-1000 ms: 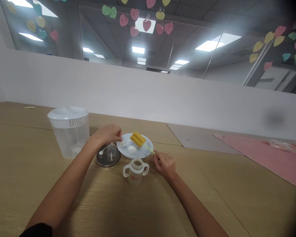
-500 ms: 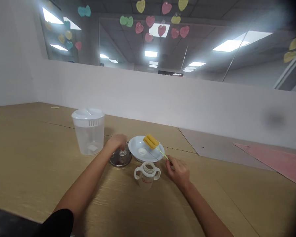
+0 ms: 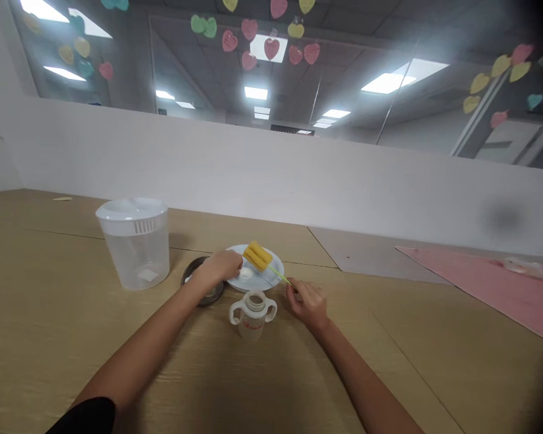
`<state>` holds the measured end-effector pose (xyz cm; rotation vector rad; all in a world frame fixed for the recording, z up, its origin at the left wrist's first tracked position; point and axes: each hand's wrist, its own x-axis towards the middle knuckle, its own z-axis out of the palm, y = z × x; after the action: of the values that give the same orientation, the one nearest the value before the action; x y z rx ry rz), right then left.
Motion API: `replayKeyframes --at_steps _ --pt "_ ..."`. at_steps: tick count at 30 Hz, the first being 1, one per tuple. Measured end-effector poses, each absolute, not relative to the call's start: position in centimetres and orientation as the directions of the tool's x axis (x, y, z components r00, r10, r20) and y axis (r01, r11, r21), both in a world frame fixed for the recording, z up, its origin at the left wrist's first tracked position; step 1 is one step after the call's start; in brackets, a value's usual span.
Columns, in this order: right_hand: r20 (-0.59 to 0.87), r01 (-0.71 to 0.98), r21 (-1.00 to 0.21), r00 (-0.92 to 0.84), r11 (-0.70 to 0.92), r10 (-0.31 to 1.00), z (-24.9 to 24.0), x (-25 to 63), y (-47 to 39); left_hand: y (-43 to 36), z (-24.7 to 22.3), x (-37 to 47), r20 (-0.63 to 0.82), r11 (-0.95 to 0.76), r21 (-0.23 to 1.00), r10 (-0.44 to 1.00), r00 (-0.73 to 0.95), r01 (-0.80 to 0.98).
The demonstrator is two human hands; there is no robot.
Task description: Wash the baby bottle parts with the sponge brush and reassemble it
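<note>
In my right hand (image 3: 309,303) is the thin green handle of a sponge bottle brush (image 3: 257,256); its yellow foam head is over the white plate (image 3: 275,265). My left hand (image 3: 224,266) reaches over the plate's left edge, fingers curled downward beside the brush head. What those fingers hold, if anything, is hidden. A small white piece (image 3: 245,273) lies in the plate just under them. Below my left wrist sits a round metal dish (image 3: 213,296), partly covered. A clear baby bottle (image 3: 252,325) with two white handles stands upright and uncapped between my hands.
On the left stands a translucent plastic bucket (image 3: 134,253) with a white lid. Grey (image 3: 366,259) and pink (image 3: 489,289) sheets cover the table's right side. A white wall (image 3: 208,163) with a window above it bounds the table's far side.
My left hand has moved from above the metal dish to the plate's left edge. The view has turned a little right. My right hand still holds the brush over the plate.
</note>
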<state>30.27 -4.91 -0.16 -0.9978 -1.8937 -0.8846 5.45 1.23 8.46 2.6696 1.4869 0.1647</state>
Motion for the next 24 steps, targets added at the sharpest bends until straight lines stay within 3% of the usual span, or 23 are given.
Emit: replayKeyframes --at_steps 6,12,18,24 --pt "0.887 0.885 0.193 -0.341 0.423 0.31 -0.2 30.3 -4.8 2.0 5.3 7.6 0.035 -0.477 0.171 0.877 0.478 0.862" --pt "0.888 0.875 0.206 -0.355 0.438 0.292 -0.3 30.5 -4.6 2.3 5.3 7.9 0.059 -0.408 0.28 0.911 0.409 0.869" --pt "0.895 0.888 0.17 -0.32 0.426 0.31 -0.3 30.5 -4.7 3.2 7.3 5.6 0.207 -0.462 0.48 0.885 0.416 0.745" --pt "0.898 0.894 0.14 -0.296 0.427 0.326 -0.6 30.2 -4.7 3.1 8.6 4.8 0.234 -0.466 0.732 0.858 0.458 0.498"
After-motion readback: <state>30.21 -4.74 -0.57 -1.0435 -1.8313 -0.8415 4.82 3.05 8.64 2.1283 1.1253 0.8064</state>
